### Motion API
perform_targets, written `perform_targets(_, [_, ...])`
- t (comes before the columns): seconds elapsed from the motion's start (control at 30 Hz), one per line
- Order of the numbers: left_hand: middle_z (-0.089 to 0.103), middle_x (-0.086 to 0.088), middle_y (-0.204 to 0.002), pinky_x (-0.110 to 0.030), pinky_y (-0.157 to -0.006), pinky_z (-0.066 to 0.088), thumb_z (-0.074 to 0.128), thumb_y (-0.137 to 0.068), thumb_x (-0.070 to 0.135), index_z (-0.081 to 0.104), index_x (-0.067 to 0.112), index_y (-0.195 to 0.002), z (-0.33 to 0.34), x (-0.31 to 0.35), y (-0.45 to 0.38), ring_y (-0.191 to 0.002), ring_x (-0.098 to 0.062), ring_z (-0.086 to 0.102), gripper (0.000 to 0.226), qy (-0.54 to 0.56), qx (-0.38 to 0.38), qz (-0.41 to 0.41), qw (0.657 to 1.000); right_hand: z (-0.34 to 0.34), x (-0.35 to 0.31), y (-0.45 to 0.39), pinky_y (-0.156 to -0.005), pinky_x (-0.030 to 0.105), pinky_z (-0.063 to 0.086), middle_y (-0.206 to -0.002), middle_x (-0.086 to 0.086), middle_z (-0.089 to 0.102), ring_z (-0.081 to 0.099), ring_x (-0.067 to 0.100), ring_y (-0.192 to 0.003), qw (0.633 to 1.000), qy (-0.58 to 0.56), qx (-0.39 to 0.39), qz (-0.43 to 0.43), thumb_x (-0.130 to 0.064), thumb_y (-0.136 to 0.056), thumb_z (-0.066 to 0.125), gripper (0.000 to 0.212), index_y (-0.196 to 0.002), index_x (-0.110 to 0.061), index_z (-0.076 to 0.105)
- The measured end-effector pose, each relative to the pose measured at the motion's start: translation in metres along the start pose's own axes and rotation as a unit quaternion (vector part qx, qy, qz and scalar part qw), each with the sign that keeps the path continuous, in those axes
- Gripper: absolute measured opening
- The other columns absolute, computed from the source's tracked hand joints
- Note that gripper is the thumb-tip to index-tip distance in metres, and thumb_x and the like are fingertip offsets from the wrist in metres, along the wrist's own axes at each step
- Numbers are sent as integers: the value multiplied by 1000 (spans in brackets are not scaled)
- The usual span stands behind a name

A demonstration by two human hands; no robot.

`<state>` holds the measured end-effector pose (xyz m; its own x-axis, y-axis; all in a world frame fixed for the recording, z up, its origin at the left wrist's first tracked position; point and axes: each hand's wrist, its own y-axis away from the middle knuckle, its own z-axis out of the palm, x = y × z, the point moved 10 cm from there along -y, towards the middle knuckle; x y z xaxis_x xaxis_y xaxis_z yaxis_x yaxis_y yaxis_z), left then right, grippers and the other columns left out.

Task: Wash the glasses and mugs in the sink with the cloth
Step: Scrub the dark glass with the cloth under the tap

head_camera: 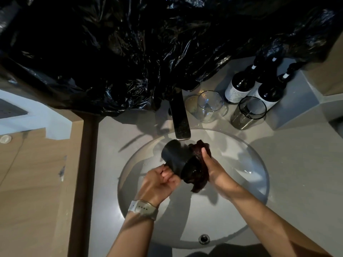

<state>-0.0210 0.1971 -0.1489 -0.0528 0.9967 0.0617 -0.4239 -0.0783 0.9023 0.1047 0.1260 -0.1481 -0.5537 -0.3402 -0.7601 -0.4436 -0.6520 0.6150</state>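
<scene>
While you hold the dark, shiny mug over the round grey sink, you are right in the middle of washing it. Your left hand has its fingers curled around the mug's lower side, maybe on its handle, but I cannot see that part. Your right hand squeezes the dark red cloth and pushes it against the mug's open end. The mug lies tipped on its side just under the flat metal tap. I cannot tell if water is coming out. On the grey counter behind the sink stand a clear glass cup and a smoky glass tumbler with a dark rim, with something glassy half hidden behind the clear one. I think they are either clean already or waiting for their turn, and I cannot tell which from how they look. So at least one mug is being done now, and there may be more left. Two dark bottles with white labels stand near the glasses, but the writing on them is much too small to read. A big crinkly black plastic sheet hangs over the wall above the tap. You wear a pale watch on your left wrist.
</scene>
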Motion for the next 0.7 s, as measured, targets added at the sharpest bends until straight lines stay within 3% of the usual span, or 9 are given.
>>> perform_targets(0.1, [24,1,-53,-23,-45,31,28,-99,3,37,14,-66,11,-12,-8,-37,-13,26,36,70,-33,-36,996,-5,-10,6,-99,28,47,-124,-1,64,60,11,-116,997,10,29,-74,-51,-92,53,51,-133,-22,50])
perform_targets(0.23, [32,3,-63,-25,-31,36,39,-91,0,45,10,-68,26,-36,-15,-45,-13,36,26,98,-66,-111,987,-30,-25,7,-64,39,58,-104,9,67,70,15,-83,968,123,182,-117,-21,-95,59,27,-119,-11,54])
perform_targets(0.27, [35,4,-67,-24,-30,37,42,-90,1,46,9,-69,27,-40,-14,-48,-12,40,22,79,-70,-131,986,-36,-24,8,-67,39,58,-102,8,67,69,19,-85,962,139,208,-110,-18,-94,60,22,-115,-13,56])
perform_targets(0.33, [44,2,-71,-23,-32,40,46,-88,1,50,6,-72,20,-40,-13,-52,-11,46,17,3,-62,-141,988,-41,-30,10,-71,20,52,-93,3,66,64,22,-88,951,179,226,-108,-14,-94,60,13,-107,-13,59])
perform_targets(0.4, [58,-4,-69,-21,-38,45,47,-91,6,58,4,-81,7,-25,-17,-59,-14,56,15,-144,-26,-67,987,-43,-39,11,-72,18,44,-90,4,65,59,21,-87,935,244,238,-102,-15,-93,61,16,-105,-6,63])
perform_targets(0.5, [70,-20,-102,-33,-54,57,47,-99,44,62,8,-111,3,-1,-20,-81,-33,70,40,-201,5,34,979,-40,-45,6,-75,25,45,-91,10,66,63,27,-90,934,279,216,-53,-18,-91,64,20,-104,-3,67])
perform_targets(0.57, [72,-21,-110,-45,-70,59,40,-95,63,65,15,-114,20,4,-20,-90,-38,71,58,-190,-37,46,980,-26,-53,4,-74,23,44,-88,8,68,66,26,-90,926,339,160,-51,-18,-89,64,17,-101,-6,68])
perform_targets(0.63, [73,-20,-108,-46,-80,55,37,-94,64,69,16,-111,29,3,-22,-94,-37,69,60,-188,-57,30,980,-13,-65,4,-70,24,46,-88,9,69,67,27,-87,896,420,124,-68,-19,-87,64,18,-102,-9,66])
perform_targets(0.7, [73,-20,-109,-42,-74,56,43,-93,61,68,17,-115,22,1,-27,-97,-37,67,55,-180,-31,26,983,-3,-80,8,-71,28,51,-92,12,70,68,31,-86,856,499,105,-82,-21,-87,62,24,-108,-10,62])
